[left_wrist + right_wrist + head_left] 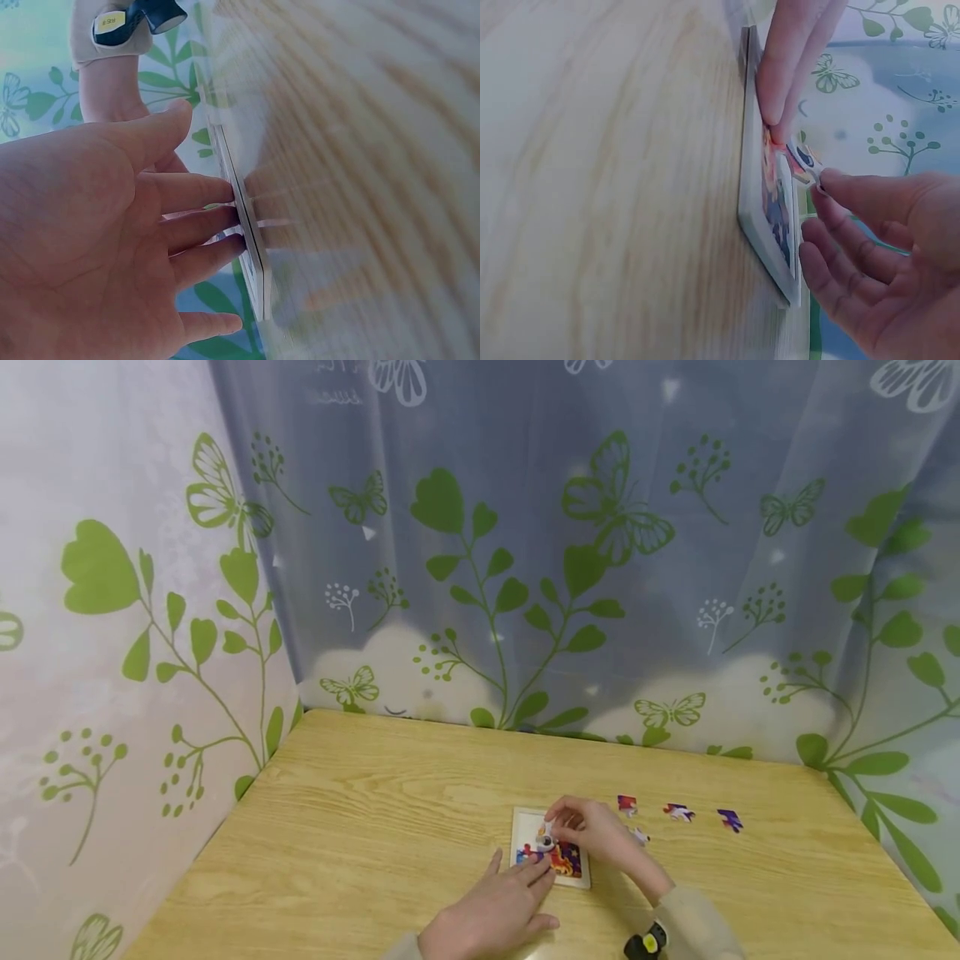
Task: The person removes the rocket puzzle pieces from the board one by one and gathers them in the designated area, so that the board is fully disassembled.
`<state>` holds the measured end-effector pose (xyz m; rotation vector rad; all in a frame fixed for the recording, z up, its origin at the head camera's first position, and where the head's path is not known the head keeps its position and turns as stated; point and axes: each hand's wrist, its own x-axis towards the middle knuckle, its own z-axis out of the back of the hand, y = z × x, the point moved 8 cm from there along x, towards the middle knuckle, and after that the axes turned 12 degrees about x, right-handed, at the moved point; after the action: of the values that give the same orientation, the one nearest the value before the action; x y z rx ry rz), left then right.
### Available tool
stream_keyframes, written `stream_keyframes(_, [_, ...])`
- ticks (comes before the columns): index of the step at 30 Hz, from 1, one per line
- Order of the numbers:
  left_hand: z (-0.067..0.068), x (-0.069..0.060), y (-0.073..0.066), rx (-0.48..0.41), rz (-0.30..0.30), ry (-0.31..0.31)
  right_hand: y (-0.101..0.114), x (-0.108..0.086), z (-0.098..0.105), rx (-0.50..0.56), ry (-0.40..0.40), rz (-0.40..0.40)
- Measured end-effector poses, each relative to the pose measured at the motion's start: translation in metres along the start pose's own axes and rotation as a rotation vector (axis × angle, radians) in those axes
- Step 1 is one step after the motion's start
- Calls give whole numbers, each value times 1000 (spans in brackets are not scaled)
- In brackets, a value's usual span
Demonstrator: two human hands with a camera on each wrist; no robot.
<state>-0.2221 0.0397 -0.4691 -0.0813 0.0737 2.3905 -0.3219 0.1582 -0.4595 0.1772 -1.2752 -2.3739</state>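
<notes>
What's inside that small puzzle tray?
Puzzle pieces lie in the near part of the tray; white base shows beyond. The left grip, right grip and its pinched piece hide whatever lies beneath them.

**Beige sleeves plus a chunky wrist gadget, fit check**

So both hands are bare, left hand [495,910] and right hand [596,835], with pale beige sleeves above them. Right sleeve [701,925] sits between 4 and 5 o'clock in the head view and looks plain. Left sleeve [402,949] is just a sliver near half past 6, same sort of beige.

Best bit's the near-black gadget [639,947] strapped by the right cuff [112,51]. Left wrist cam catches it around 11 o'clock: yellow label [111,22], print too tiny to read, and a stubby round barrel [163,13] at the label's 3 o'clock.
</notes>
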Motion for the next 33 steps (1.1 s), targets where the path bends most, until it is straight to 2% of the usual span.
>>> stream_keyframes(5, [-1,1,0,-5,7,-2,-3,0,7,48,-66,-23])
stream_keyframes(14, [-1,1,0,-22,1,11,-9,-6,29,285,-198,-92])
stream_keyframes(19, [-1,0,1,-33,5,19,-13,-11,39,342,-212,-88])
stream_keyframes(24, [1,-1,-1,-17,3,10,-19,-17,50,350,-226,-83])
stream_keyframes(33, [-1,-1,0,-22,-3,12,-31,-37,79,239,-303,-148])
